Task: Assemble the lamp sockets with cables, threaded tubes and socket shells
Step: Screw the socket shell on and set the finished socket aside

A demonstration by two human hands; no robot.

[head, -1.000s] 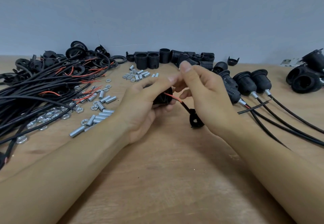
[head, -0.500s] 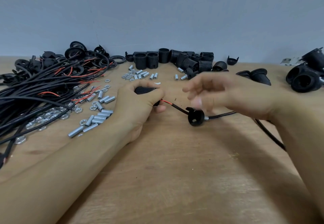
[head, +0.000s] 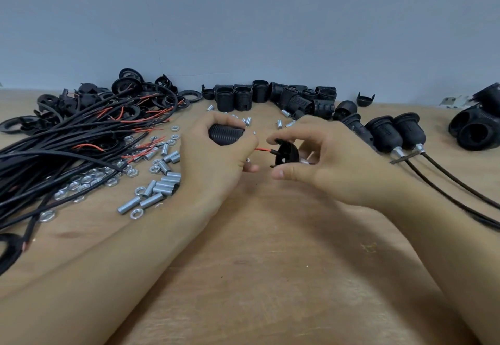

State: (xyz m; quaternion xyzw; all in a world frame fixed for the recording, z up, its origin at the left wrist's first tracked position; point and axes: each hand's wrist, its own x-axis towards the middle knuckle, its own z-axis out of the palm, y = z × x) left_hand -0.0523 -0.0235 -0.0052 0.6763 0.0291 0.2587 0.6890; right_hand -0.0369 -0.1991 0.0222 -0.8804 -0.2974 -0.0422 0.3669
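Note:
My left hand (head: 216,166) grips a ribbed black socket shell (head: 226,134) above the wooden table (head: 270,277). A red wire (head: 262,149) runs from under that hand to a black socket cap (head: 286,153), which my right hand (head: 332,163) pinches between thumb and fingers. A silver threaded tube end shows just behind the cap. The cable past the cap is hidden by my right hand.
A bundle of black cables (head: 62,150) with red wire ends lies at left. Silver threaded tubes (head: 159,188) and nuts (head: 86,182) are scattered beside it. Loose black shells (head: 270,98) line the back wall. Assembled sockets (head: 395,133) with cables lie at right.
My right hand came back from the right and picked the socket cap up off the table. The cap now sits closer to the shell in my left hand.

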